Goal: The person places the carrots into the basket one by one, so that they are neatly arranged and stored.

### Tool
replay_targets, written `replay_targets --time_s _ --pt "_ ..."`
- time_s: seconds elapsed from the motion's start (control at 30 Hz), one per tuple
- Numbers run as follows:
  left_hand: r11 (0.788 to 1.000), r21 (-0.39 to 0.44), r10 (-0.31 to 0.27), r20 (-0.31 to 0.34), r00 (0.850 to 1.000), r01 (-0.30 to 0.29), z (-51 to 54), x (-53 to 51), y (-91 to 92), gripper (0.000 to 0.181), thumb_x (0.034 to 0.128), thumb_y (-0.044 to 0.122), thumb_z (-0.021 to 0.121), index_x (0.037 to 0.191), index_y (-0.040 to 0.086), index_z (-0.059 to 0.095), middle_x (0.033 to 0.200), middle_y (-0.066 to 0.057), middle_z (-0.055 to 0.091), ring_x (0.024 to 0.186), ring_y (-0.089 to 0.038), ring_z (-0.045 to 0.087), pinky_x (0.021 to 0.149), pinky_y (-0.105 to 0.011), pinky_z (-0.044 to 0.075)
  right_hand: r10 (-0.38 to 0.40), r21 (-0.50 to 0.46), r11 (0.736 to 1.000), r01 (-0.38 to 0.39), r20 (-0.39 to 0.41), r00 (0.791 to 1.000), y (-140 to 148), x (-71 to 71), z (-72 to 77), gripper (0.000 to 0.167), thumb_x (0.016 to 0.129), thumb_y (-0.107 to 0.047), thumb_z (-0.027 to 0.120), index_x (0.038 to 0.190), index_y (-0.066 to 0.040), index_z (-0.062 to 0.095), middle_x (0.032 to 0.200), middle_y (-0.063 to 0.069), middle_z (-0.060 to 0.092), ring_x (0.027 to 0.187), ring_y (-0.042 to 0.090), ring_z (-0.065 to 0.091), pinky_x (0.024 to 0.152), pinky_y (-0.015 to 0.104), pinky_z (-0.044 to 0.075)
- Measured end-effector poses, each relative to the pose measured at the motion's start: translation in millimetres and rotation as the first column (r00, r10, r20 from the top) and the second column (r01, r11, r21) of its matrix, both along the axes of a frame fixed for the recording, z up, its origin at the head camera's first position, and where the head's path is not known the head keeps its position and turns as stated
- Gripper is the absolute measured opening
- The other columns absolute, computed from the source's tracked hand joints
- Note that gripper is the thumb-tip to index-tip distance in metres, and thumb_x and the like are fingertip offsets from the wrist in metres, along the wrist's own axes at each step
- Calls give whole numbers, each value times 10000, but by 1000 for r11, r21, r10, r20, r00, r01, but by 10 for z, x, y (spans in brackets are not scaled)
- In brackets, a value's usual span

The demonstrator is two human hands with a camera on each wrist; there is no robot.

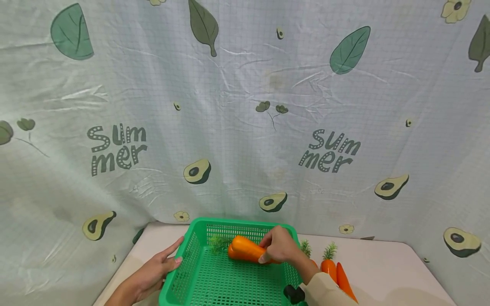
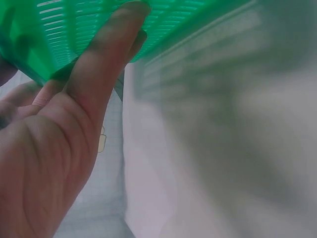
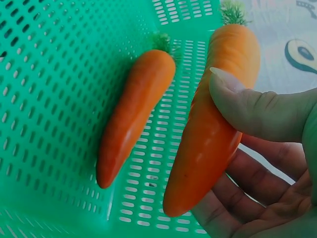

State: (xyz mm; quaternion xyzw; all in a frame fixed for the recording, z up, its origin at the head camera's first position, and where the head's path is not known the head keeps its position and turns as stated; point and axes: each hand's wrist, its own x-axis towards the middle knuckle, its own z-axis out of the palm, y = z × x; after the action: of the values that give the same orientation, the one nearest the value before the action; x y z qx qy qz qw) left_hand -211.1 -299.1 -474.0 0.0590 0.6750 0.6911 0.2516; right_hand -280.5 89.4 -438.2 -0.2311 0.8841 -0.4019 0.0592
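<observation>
A green plastic basket (image 1: pixel 226 289) with slotted walls stands on the table. My left hand (image 1: pixel 153 272) holds its left side at the rim; in the left wrist view, a digit (image 2: pixel 106 59) lies against the slotted wall. Inside the basket, my right hand (image 1: pixel 281 244) grips an orange carrot (image 1: pixel 246 247) with a leafy green tuft. The right wrist view shows the thumb (image 3: pixel 262 111) across this carrot, the other fingers behind it. A second carrot (image 3: pixel 136 114) rests on the basket floor beside the held one, close to the far wall in the head view.
More carrots (image 1: pixel 329 268) with green tops lie on the pale table (image 1: pixel 394 265), right of the basket beside my right forearm. A whitish curtain (image 1: pixel 237 140) printed with avocados and leaves hangs behind the table and at both sides.
</observation>
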Motion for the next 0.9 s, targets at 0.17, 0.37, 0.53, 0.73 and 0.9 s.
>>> replay_targets --time_s 0.17,0.37,0.53,0.73,0.9 --pt "1000 6 -8 0 1000 8 -6 1 0 852 1125 282 488 1660 145 -161 1386 -113 657 1107 -243 734 904 -454 621 1 18 1000 -1 31 1000 -35 -46 -50 250 677 8 941 900 -29 835 870 98 802 776 194 696 663 356 618" --pt "1000 11 -10 3 1000 10 -6 1 5 858 1123 294 493 1661 147 -159 1366 -104 668 1097 -240 737 903 -453 622 1 47 999 -3 34 999 -70 -83 -129 255 668 -8 953 892 -38 835 867 85 801 783 187 694 662 357 619" --pt "1000 7 -6 7 1000 6 0 -4 9 859 1120 296 501 1666 154 -147 1405 -150 647 1127 -254 730 920 -459 618 9 46 999 -11 35 999 -94 -88 -173 256 663 -4 952 890 -29 835 857 92 801 761 179 689 650 356 614" --pt "1000 -4 -3 4 1000 3 0 -4 7 868 1114 314 517 1673 159 -129 1413 -173 640 1141 -266 727 924 -469 618 7 48 999 -8 26 1000 -129 -88 -215 256 645 8 955 869 -27 835 838 92 803 760 188 698 652 361 619" --pt "1000 8 -6 7 1000 6 5 3 -3 867 1115 306 514 1671 161 -135 1399 -153 651 1144 -266 725 928 -468 617 -4 66 998 2 25 1000 -151 -104 -237 249 636 0 962 848 -39 839 819 79 805 759 190 700 685 400 632"
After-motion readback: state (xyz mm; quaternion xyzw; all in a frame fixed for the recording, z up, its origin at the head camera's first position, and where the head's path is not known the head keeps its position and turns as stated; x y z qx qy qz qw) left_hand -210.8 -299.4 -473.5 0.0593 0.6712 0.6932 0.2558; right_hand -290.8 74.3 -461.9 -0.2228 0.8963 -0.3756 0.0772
